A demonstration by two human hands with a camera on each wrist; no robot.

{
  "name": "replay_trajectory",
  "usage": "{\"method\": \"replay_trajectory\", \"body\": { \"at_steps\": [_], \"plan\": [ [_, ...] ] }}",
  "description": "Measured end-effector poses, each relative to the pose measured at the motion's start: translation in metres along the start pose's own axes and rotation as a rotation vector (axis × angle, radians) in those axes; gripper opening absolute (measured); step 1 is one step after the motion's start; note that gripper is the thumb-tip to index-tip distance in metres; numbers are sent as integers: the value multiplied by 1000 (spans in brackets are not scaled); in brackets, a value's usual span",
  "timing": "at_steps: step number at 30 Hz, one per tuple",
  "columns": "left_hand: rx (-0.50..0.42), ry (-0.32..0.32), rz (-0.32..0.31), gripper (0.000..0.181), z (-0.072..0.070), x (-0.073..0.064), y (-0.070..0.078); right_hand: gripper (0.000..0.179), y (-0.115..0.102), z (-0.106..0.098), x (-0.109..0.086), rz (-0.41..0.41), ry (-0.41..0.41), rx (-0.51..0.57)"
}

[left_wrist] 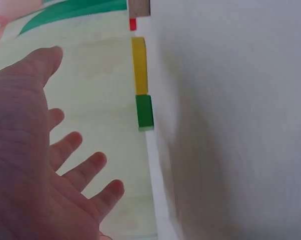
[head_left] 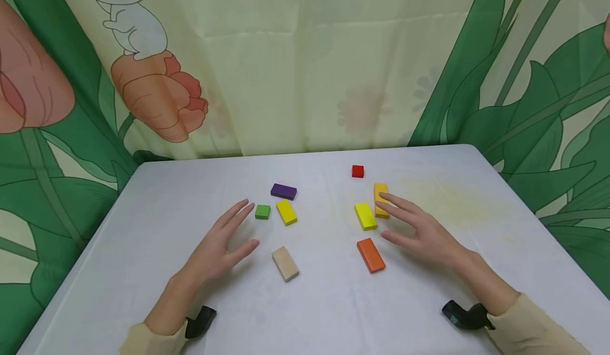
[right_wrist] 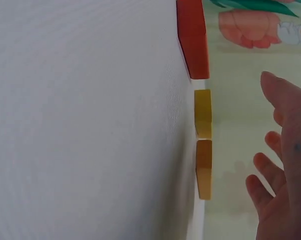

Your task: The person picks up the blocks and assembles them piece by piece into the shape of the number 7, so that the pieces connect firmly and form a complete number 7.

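Note:
My left hand (head_left: 215, 249) hovers over the table's left half, fingers spread and holding nothing. Closest to its fingertips is a small green block (head_left: 262, 212); a yellow block (head_left: 286, 212) lies just right of that. Behind them is a purple block (head_left: 283, 191), and a plain wooden block (head_left: 285, 264) lies right of the thumb. Over the right half my right hand (head_left: 424, 233) is likewise spread with nothing in it. Its fingers overlap an orange-yellow block (head_left: 380, 206) in the head view. Near its thumb lie a bright yellow block (head_left: 365, 216) and an orange block (head_left: 371, 255).
A small red block (head_left: 358, 171) sits toward the back of the white-covered table (head_left: 324, 312). Behind the table's far edge hangs a printed curtain (head_left: 305, 69) with plants and a rabbit on a carrot. Both wrists carry black cameras.

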State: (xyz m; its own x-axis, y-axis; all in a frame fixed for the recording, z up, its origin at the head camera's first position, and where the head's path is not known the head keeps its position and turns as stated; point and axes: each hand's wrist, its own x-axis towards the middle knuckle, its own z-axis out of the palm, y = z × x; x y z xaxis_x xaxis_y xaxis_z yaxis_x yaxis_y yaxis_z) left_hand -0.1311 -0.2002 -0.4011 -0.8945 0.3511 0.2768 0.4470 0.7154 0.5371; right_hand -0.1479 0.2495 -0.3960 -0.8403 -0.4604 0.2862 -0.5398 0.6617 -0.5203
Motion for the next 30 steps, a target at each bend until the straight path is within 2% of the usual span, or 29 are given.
{"method": "replay_trajectory", "body": {
  "at_steps": [6, 13, 17, 21, 30],
  "plan": [
    [-66, -35, 63, 71, 9, 0, 6, 59, -4, 6, 2, -84, -28, -12],
    [-104, -22, 198, 67, 19, 0, 15, 56, -4, 10, 3, -108, -91, 26],
    [-101, -23, 263, 64, 26, -1, 20, 53, -2, 12, 3, -151, -99, 38],
    [-91, -49, 289, 61, 32, -1, 25, 51, -1, 14, 4, -198, -106, 37],
    [-22, -60, 318, 49, 32, -2, 33, 46, -3, 14, 6, -220, -165, 3]
  ]
}}
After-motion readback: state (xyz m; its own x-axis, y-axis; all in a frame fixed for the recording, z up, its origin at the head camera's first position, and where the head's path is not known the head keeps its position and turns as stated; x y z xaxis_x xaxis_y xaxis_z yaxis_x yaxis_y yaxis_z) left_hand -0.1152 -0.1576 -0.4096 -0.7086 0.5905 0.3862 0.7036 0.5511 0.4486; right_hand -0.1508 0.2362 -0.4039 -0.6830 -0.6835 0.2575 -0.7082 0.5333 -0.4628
